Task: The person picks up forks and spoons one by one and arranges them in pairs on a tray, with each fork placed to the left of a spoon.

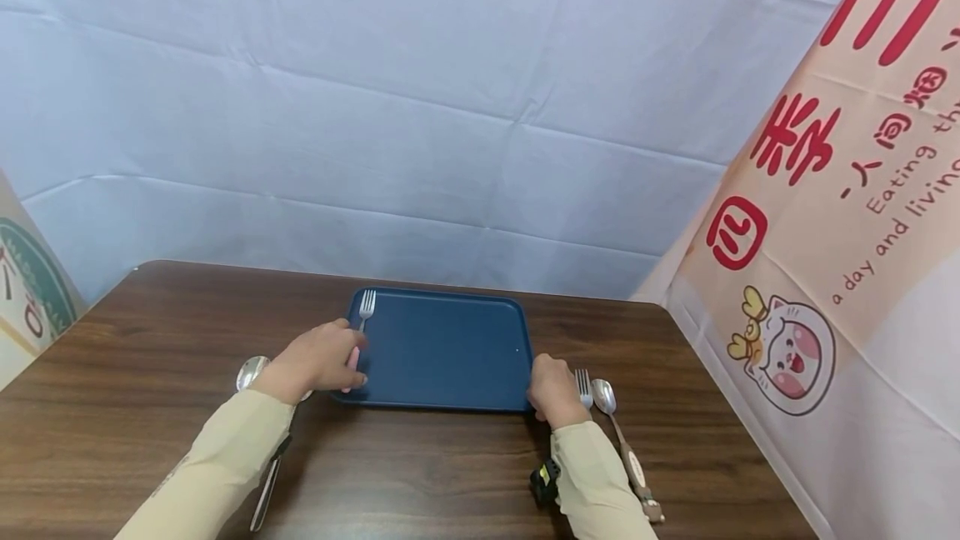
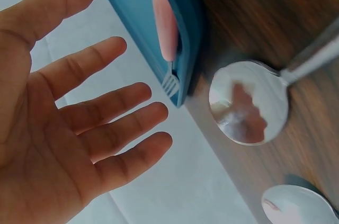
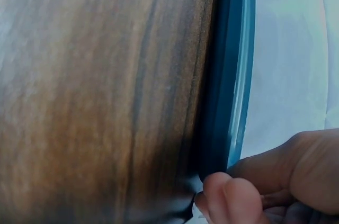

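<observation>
A blue rectangular tray (image 1: 442, 348) lies near the far edge of the wooden table. Inside it, along the left side, is a fork (image 1: 367, 307) with a pink handle (image 2: 166, 25). My left hand (image 1: 322, 361) is over the tray's left rim, beside the fork's handle; in the left wrist view its fingers are spread and hold nothing. At the tray's near right corner, my right hand (image 1: 557, 390) pinches the rim between thumb and curled fingers, as the right wrist view shows.
Left of the tray lies a large shiny spoon (image 1: 252, 371), with another spoon (image 2: 296, 205) near it, partly hidden by my arm in the head view. To the right are a second fork (image 1: 583, 387) and a brown-handled spoon (image 1: 603, 397). White cloth (image 1: 375, 107) hangs behind the table.
</observation>
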Demonstrator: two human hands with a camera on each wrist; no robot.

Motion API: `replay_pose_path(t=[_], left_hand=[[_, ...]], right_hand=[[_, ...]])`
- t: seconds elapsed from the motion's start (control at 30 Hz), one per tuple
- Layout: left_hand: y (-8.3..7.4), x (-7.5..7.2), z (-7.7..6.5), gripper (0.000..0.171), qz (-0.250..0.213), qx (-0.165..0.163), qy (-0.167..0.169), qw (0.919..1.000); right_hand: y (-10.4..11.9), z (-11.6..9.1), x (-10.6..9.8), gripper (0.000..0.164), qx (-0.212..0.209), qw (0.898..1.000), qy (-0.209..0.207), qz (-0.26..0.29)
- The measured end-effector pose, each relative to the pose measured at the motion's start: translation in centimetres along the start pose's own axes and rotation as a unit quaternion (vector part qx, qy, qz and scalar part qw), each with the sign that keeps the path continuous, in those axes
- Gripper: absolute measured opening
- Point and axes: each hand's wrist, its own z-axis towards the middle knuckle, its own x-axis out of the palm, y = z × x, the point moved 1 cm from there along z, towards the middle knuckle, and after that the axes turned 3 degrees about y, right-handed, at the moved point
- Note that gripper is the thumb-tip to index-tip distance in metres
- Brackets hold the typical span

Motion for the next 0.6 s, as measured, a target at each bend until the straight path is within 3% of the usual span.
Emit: replay_pose_path(t=[0.27, 0.6], left_hand=[[1.1, 0.0, -1.3, 0.040, -0.001, 0.004, -0.024, 0.9997], [2.7, -0.5, -3.2, 0.045, -0.016, -0.022, -0.011, 0.9996]], right_hand=[[0.0, 0.0, 0.0, 0.007, 0.004, 1.000, 0.005, -0.002], [0.0, 0.1, 0.0, 0.007, 0.003, 1.000, -0.004, 0.005]])
